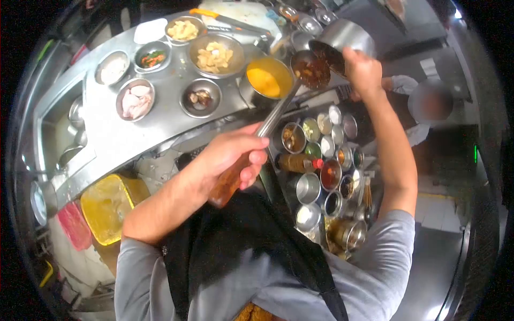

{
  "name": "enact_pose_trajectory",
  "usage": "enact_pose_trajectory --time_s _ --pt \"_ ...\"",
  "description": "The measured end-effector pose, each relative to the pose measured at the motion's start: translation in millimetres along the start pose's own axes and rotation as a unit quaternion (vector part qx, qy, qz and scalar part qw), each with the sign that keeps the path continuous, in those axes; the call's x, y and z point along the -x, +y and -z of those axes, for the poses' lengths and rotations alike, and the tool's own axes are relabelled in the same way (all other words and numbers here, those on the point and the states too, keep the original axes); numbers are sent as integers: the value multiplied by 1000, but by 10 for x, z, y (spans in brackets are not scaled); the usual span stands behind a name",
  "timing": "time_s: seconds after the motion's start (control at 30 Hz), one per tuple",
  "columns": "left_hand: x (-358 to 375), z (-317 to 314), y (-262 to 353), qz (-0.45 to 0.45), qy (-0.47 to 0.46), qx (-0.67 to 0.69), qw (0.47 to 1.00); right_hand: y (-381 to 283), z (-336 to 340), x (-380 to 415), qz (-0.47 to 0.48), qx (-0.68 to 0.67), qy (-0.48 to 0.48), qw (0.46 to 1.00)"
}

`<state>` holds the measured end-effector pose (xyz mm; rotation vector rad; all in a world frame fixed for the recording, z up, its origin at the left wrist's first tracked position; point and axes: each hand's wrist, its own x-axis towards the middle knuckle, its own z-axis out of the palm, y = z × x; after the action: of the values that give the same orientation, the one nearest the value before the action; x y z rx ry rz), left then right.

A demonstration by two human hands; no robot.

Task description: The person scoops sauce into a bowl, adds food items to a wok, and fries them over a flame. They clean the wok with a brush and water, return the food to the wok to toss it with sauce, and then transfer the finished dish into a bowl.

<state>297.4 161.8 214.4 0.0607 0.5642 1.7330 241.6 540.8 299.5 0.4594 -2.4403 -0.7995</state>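
Observation:
The wooden handle of a long metal ladle (276,113) is wrapped in the fingers of my left hand (235,158). The ladle's far end reaches a round vessel of dark reddish-brown food (312,70). My right hand (363,72) grips a metal pot (350,36) near its rim. The pot is tilted, its mouth toward the dark food, and dark contents show inside. Just left of the ladle stands a metal pot of yellow liquid (267,78). How the fingers of my right hand meet the pot is partly hidden.
On the steel counter (160,101) stand bowls of pale chunks (215,57), raw meat (136,101) and chopped greens. An orange-handled knife (214,15) lies behind. Many seasoning containers (331,174) stand below the pots. Another person (409,109) is at the right. A yellow bin (107,208) stands lower left.

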Motion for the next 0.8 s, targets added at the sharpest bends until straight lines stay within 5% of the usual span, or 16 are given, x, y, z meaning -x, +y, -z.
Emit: enact_pose_trajectory --time_s 0.3,0.8 --pt "1145 337 21 -82 42 34 995 -816 227 -1027 65 -30 91 993" --pt "3417 1236 142 -246 149 89 954 -3336 610 -3355 224 -190 258 920"
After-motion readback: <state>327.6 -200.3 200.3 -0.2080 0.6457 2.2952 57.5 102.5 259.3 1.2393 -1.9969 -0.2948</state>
